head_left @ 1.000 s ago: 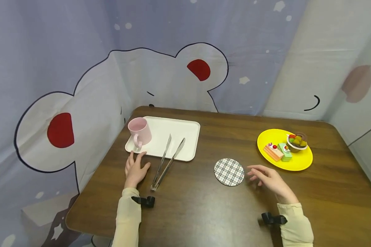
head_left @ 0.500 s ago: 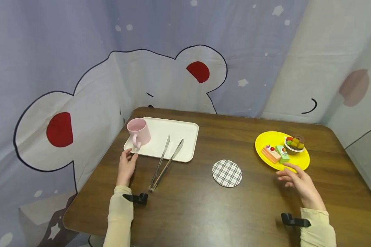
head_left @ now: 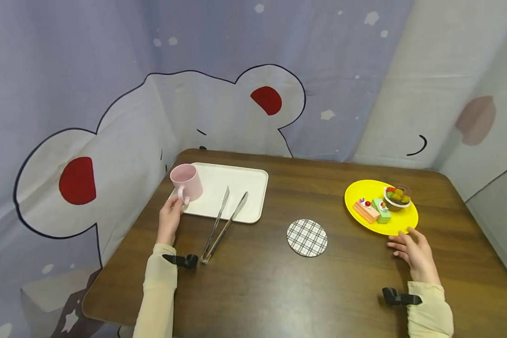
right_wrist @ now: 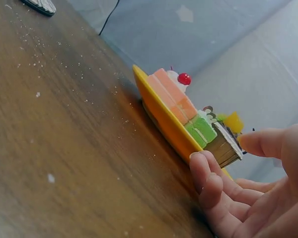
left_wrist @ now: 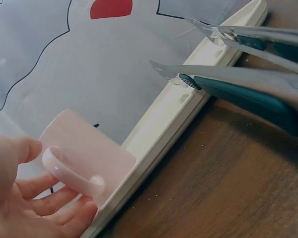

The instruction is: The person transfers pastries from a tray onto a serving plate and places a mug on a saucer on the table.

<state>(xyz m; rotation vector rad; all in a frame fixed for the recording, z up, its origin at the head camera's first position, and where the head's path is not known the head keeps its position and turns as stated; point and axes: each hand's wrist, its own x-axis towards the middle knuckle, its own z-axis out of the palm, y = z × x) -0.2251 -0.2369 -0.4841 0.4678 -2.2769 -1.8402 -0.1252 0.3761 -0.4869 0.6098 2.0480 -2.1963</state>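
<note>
A pink mug (head_left: 188, 183) stands on the left end of a white tray (head_left: 236, 188). My left hand (head_left: 169, 219) is at its handle; in the left wrist view the thumb is held off to one side and the fingers (left_wrist: 54, 201) lie right at the handle from below. On the right, a yellow plate (head_left: 363, 188) carries an orange cake slice (head_left: 365, 212), a green cake slice (head_left: 381, 211) and a topped dessert cup (head_left: 397, 198). My right hand (head_left: 418, 256) is at the plate's near rim, thumb raised above it and fingers (right_wrist: 202, 171) low beside it.
Metal tongs (head_left: 224, 225) lie spread, their tips over the tray and hinge end on the table. A round checked coaster (head_left: 307, 238) lies on the wooden table (head_left: 262, 291) between the hands. Patterned curtains (head_left: 219, 108) stand behind.
My left hand has moved up to the mug's handle from in front of the tray. My right hand has gone from beside the coaster to the plate's near rim.
</note>
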